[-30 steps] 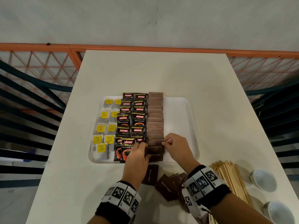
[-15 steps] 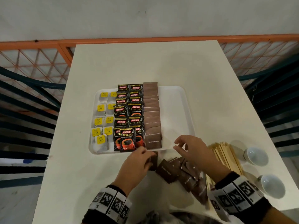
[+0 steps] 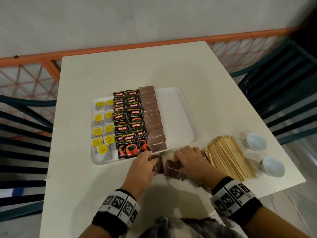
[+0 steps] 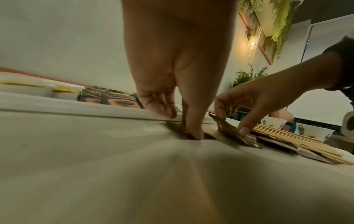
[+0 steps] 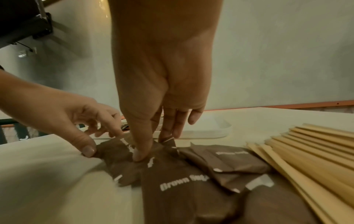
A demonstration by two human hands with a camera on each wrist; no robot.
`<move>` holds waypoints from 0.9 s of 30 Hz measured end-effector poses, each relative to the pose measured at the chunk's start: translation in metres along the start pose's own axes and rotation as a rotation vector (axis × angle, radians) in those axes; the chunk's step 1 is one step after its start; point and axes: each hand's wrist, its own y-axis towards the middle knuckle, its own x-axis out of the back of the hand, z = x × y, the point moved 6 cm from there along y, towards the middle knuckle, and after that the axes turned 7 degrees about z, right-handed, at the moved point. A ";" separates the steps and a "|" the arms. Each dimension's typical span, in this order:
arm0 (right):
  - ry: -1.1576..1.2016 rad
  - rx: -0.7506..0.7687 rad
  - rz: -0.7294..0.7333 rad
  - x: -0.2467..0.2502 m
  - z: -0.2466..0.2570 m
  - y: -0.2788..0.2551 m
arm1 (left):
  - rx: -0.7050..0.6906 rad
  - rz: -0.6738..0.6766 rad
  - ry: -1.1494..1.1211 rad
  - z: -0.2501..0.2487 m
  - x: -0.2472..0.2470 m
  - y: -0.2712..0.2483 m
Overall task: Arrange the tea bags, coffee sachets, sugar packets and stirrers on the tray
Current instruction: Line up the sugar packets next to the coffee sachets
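The white tray [image 3: 180, 117] holds yellow-tagged tea bags [image 3: 103, 131] on the left, black coffee sachets [image 3: 130, 121] in the middle and a column of brown sugar packets [image 3: 152, 117] beside them. Its right part is bare. Loose brown sugar packets [image 3: 175, 170] lie on the table just in front of the tray. My left hand [image 3: 151, 158] pinches one packet [image 3: 158, 163] by its edge at the tray rim. My right hand [image 3: 178, 160] pinches another [image 5: 166, 145] between thumb and fingers, one end lifted. Wooden stirrers [image 3: 226, 157] lie in a pile to the right.
Two small white cups [image 3: 255, 141] [image 3: 271, 166] stand right of the stirrers near the table's right edge. An orange railing [image 3: 120, 47] and a wall run behind the table. Dark chairs [image 3: 283, 93] flank both sides.
Both hands have left the near end of the sugar column, where they set a packet down, and come back to the loose packets before the tray. Each now pinches one.
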 end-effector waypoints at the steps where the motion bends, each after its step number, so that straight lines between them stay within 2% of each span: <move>1: 0.019 0.019 0.005 0.000 0.003 0.001 | 0.003 0.004 0.012 0.001 -0.002 -0.002; 4: 0.097 0.049 0.026 -0.001 0.011 0.003 | 0.031 0.023 0.000 0.002 -0.009 -0.007; 8: 0.318 0.068 0.057 0.004 0.009 0.004 | 0.063 -0.062 -0.097 0.002 -0.010 -0.013; 11: 0.318 0.090 0.058 0.012 0.007 0.004 | 0.227 0.010 -0.137 0.010 -0.018 -0.014; 13: 0.334 0.095 0.032 0.018 0.002 0.002 | 0.294 0.004 -0.204 0.012 -0.017 -0.012; 15: 0.444 0.081 -0.038 0.026 -0.008 -0.001 | 0.294 -0.075 -0.403 0.012 -0.010 -0.013; 17: 0.631 0.057 -0.100 0.032 -0.020 -0.003 | 0.310 -0.157 -0.739 0.014 -0.008 -0.016; 20: 0.953 0.116 -0.117 0.036 -0.021 -0.006 | 0.343 -0.146 -1.335 0.004 -0.015 -0.014; 22: 1.119 0.149 -0.069 0.036 -0.014 -0.006 | 0.334 -0.147 -1.581 -0.009 -0.013 -0.013; 24: 1.163 0.153 -0.060 0.034 -0.007 -0.004 | 0.288 -0.104 -1.708 -0.021 -0.008 -0.013; 25: 1.097 0.144 -0.092 0.034 -0.005 -0.002 | 0.257 -0.076 -1.683 -0.026 -0.006 -0.013; 27: 0.848 0.168 -0.194 0.037 -0.001 0.000 | 0.186 -0.027 -1.478 -0.031 0.000 -0.016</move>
